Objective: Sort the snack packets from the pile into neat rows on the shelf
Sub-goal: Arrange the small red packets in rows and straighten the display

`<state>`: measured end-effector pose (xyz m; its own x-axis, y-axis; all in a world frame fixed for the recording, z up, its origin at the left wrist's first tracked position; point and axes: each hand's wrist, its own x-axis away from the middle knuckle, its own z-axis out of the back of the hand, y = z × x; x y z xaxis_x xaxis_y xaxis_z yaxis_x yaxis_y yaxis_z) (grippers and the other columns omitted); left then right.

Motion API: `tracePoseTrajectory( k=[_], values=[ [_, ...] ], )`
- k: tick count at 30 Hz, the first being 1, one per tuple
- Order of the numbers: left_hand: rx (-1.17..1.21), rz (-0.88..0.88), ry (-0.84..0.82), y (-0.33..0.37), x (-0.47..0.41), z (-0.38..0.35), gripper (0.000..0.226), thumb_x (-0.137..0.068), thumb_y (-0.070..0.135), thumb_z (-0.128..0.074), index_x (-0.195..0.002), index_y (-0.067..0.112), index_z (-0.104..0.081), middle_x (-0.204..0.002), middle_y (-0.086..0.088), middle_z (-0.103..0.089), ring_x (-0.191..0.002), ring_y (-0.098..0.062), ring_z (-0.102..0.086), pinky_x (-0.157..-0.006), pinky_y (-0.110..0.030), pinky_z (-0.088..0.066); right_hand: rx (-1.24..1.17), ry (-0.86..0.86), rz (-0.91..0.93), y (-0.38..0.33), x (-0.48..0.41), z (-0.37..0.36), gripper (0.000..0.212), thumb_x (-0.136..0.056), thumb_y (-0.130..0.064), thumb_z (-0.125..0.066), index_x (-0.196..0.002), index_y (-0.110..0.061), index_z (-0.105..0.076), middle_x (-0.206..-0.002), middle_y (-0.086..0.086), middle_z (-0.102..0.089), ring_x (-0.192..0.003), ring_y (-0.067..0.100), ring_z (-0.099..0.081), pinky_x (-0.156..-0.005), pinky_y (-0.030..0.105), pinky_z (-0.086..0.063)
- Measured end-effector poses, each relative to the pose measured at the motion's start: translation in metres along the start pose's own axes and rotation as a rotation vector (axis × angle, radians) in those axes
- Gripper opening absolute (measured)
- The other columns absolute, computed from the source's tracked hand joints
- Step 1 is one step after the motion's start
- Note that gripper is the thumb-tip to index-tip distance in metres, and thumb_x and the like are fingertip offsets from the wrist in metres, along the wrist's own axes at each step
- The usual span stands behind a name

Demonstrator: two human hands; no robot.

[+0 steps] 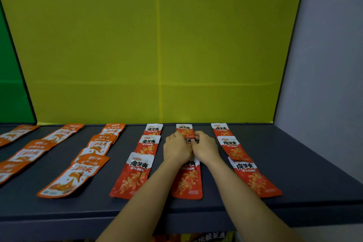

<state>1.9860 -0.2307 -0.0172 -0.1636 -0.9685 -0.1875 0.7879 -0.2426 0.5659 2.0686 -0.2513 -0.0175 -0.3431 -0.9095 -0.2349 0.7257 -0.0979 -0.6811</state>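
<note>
The fingers of the left hand and of the right hand are bent down on a covered red packet. It lies on the dark shelf just behind the front red packet. The hands hide it almost fully, so I cannot tell if they pinch it or only press it. Further behind the front red packet lies a back red packet. A left red row and a right red row lie at its two sides, and orange packets further to its left.

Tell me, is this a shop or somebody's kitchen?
Probably a shop, or a mock-up of one: a long dark shelf, red snack packets and orange packets laid in rows, a yellow-green back panel.
</note>
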Motion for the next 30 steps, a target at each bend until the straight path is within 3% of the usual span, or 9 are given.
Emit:
tracePoseTrajectory(
  k=[10,13,16,18,21,25,30],
  values=[
    [0.211,0.065,-0.020,0.003,0.004,0.014,0.029,-0.090,0.004,-0.036,-0.116,-0.008,-0.043,-0.124,-0.027,-0.052,-0.116,-0.041,-0.048,-0.091,-0.043,-0.041,-0.032,-0.005,-0.018,-0.004,0.010,0.009,0.033,-0.096,-0.011,-0.041,-0.127,-0.004,-0.050,-0.129,0.014,-0.057,-0.121,0.030,-0.051,-0.098,0.037,-0.042],
    [0.385,0.099,-0.076,0.006,0.015,0.024,0.031,-0.091,0.006,-0.036,-0.120,0.001,-0.043,-0.128,-0.020,-0.051,-0.111,-0.032,-0.053,-0.090,-0.038,-0.045,-0.126,-0.041,-0.047,-0.004,0.018,0.015,0.035,-0.096,-0.011,-0.040,-0.130,-0.005,-0.047,-0.132,0.014,-0.055,-0.121,0.029,-0.052,-0.099,0.037,-0.042],
    [0.437,0.060,-0.119,0.002,0.035,0.035,0.016,-0.093,0.009,-0.037,-0.104,0.014,-0.048,-0.118,-0.009,-0.052,-0.091,-0.020,-0.054,-0.076,-0.030,-0.041,-0.226,-0.101,-0.060,-0.002,0.033,0.023,0.038,-0.096,-0.012,-0.042,-0.133,-0.006,-0.044,-0.137,0.012,-0.051,-0.124,0.026,-0.049,-0.101,0.036,-0.041],
    [0.313,-0.002,-0.136,-0.003,0.053,0.040,0.027,-0.095,0.010,-0.037,-0.120,0.008,-0.044,-0.123,-0.004,-0.050,-0.109,-0.025,-0.052,-0.082,-0.028,-0.038,-0.260,-0.152,-0.035,0.001,0.046,0.028,0.042,-0.096,-0.015,-0.044,-0.137,-0.008,-0.039,-0.141,0.009,-0.047,-0.127,0.022,-0.046,-0.100,0.030,-0.039],
    [0.141,-0.076,-0.099,-0.012,0.072,0.039,0.035,-0.097,0.012,-0.036,-0.131,0.005,-0.037,-0.138,-0.012,-0.047,-0.127,-0.027,-0.044,-0.094,-0.027,-0.036,-0.187,-0.204,0.033,0.007,0.062,0.033,0.051,-0.097,-0.021,-0.046,-0.144,-0.011,-0.029,-0.146,0.004,-0.042,-0.133,0.020,-0.041,-0.103,0.028,-0.035],
    [0.054,-0.101,-0.052,-0.015,0.087,0.032,0.040,-0.098,0.014,-0.032,-0.137,0.003,-0.032,-0.141,-0.015,-0.043,-0.131,-0.026,-0.040,-0.104,-0.031,-0.032,-0.104,-0.189,0.108,0.014,0.073,0.035,0.054,-0.096,-0.025,-0.048,-0.144,-0.014,-0.027,-0.143,0.000,-0.045,-0.133,0.017,-0.040,-0.105,0.026,-0.033],
    [0.072,-0.127,0.000,-0.018,0.092,0.028,0.039,-0.099,0.017,-0.032,-0.136,0.008,-0.035,-0.140,-0.009,-0.045,-0.128,-0.021,-0.042,-0.100,-0.026,-0.033,-0.050,-0.159,0.172,0.015,0.076,0.035,0.049,-0.095,-0.022,-0.050,-0.141,-0.018,-0.034,-0.140,-0.003,-0.049,-0.129,0.013,-0.042,-0.103,0.023,-0.034]
  ],
)
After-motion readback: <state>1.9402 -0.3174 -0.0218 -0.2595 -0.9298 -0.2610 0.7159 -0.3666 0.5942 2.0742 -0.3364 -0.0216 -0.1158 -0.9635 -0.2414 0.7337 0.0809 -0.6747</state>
